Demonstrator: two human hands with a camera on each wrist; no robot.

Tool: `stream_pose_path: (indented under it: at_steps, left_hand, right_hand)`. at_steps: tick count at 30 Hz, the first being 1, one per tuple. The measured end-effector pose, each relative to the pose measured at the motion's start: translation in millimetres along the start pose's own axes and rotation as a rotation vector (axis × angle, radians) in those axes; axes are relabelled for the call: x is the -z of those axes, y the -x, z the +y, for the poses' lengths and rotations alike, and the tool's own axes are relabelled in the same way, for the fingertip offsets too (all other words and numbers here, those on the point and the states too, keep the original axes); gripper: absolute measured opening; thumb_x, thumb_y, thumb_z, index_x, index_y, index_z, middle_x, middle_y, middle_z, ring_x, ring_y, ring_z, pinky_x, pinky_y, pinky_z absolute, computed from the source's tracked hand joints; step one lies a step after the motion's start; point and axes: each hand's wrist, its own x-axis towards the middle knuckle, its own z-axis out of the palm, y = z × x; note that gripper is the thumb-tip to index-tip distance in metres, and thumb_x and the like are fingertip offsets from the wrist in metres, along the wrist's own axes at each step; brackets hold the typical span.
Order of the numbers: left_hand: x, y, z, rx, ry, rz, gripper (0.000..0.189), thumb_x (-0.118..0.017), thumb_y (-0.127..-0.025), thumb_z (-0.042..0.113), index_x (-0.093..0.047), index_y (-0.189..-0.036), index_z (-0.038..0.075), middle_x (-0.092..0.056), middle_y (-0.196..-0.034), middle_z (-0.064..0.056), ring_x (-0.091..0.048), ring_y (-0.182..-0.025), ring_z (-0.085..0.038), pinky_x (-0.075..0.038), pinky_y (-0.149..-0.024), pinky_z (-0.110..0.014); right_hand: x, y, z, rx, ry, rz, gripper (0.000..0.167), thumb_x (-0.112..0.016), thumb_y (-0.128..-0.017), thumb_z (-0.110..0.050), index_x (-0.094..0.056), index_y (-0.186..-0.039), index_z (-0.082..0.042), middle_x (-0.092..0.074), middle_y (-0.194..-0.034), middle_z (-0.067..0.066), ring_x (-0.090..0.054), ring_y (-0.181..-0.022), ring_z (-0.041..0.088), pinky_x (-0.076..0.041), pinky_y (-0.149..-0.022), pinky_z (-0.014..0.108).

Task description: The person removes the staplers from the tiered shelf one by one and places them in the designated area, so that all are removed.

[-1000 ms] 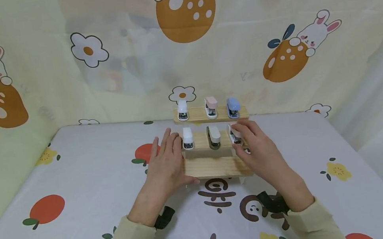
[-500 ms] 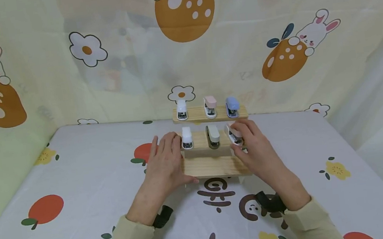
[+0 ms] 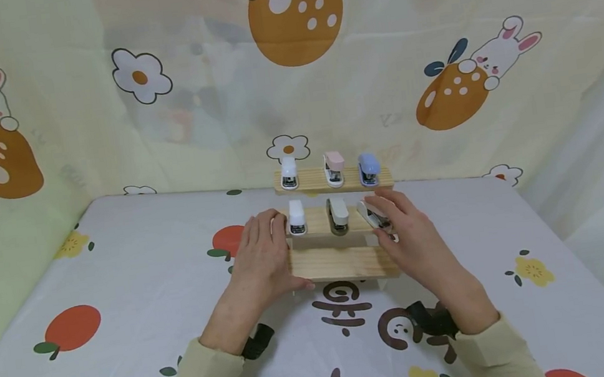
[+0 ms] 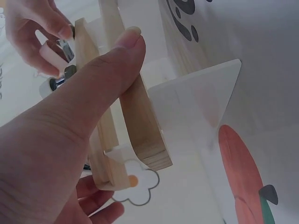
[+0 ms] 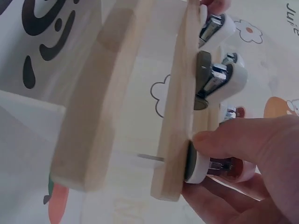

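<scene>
A tiered wooden rack (image 3: pixel 334 264) has small staplers on its upper two boards. With thumb and fingers, my right hand (image 3: pixel 417 234) pinches a stapler (image 3: pixel 373 215) at the right end of the middle board; it stands slantwise. Its white base and pinkish top (image 5: pixel 245 171) show in the right wrist view. My left hand (image 3: pixel 259 253) holds the rack's left end, the thumb lying across the lowest board (image 4: pixel 145 126) and the fingers at the middle board's end. Beside the held stapler are a grey-green and white stapler (image 3: pixel 338 215) and a white stapler (image 3: pixel 297 217).
On the back board stand a white stapler (image 3: pixel 289 174), a pink stapler (image 3: pixel 335 169) and a blue stapler (image 3: pixel 369 169). Clear side panels (image 4: pixel 196 93) support the boards. A printed cloth (image 3: pixel 149 282) covers the table, and a patterned curtain (image 3: pixel 203 119) hangs behind.
The stapler in my right hand has turned from nearly straight to slantwise, its front end swinging right. My left fingers have drawn closer together at the rack's end.
</scene>
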Motion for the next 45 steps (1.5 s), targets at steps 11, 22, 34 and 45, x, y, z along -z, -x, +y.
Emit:
stream_pose_path:
  at_steps: [11,22,34,45]
  left_hand:
    - [-0.2,1.2,-2.2,-0.012,-0.020,0.017,0.126,-0.090,-0.047,0.066,-0.035,-0.141,0.002,-0.040,-0.141,-0.013,-0.038,-0.134,-0.029,-0.025,-0.124,-0.046]
    - [-0.2,1.0,-2.9,-0.014,-0.035,0.026,0.127,-0.090,-0.046,0.067,-0.036,-0.142,0.003,-0.041,-0.142,-0.012,-0.036,-0.137,-0.029,-0.023,-0.124,-0.050]
    - [0.5,0.1,-2.8,-0.005,-0.057,-0.004,0.127,-0.088,-0.047,0.070,-0.035,-0.142,0.005,-0.041,-0.144,-0.012,-0.035,-0.141,-0.029,-0.018,-0.126,-0.049]
    - [2.7,0.5,-1.4,-0.004,-0.094,-0.021,0.127,-0.086,-0.049,0.072,-0.035,-0.144,0.004,-0.040,-0.148,-0.012,-0.030,-0.146,-0.029,-0.014,-0.126,-0.051]
  right_hand:
    - [15.5,2.9,2.2,0.000,0.031,0.020,0.054,-0.073,-0.080,0.008,-0.058,-0.132,0.003,-0.056,-0.135,0.022,-0.066,-0.097,0.032,-0.060,-0.075,0.044]
    - [30.6,6.8,12.8,-0.043,0.026,0.053,0.056,-0.074,-0.078,0.010,-0.058,-0.132,0.003,-0.056,-0.132,0.023,-0.065,-0.094,0.032,-0.060,-0.075,0.047]
    - [39.1,12.5,34.9,-0.130,0.032,0.071,0.056,-0.072,-0.080,0.010,-0.056,-0.134,0.005,-0.053,-0.135,0.025,-0.061,-0.102,0.036,-0.058,-0.081,0.055]
    - [39.9,18.7,63.9,-0.338,0.063,-0.022,0.059,-0.068,-0.087,0.004,-0.047,-0.143,0.003,-0.044,-0.142,0.031,-0.050,-0.120,0.047,-0.053,-0.091,0.062]
